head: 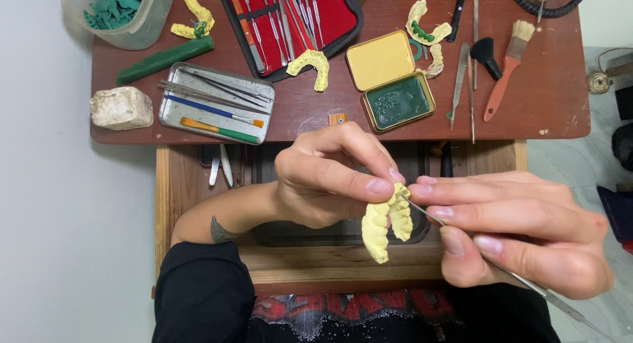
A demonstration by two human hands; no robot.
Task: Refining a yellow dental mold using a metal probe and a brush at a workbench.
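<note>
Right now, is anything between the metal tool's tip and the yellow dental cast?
Nothing visible. The left hand holds the cast, and the tool in the right hand has its tip right at the cast's upper edge, beside the left fingertips.

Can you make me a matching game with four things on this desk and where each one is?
Things:
1. yellow plaster teeth model
2. thin metal carving tool
3. orange-handled brush
4. rough white stone block

Places:
A. far left of the brown desk
B. pinched in the left hand
C. lying at the right of the desk
D. held in the right hand

Pairs: 1-B, 2-D, 3-C, 4-A
</note>
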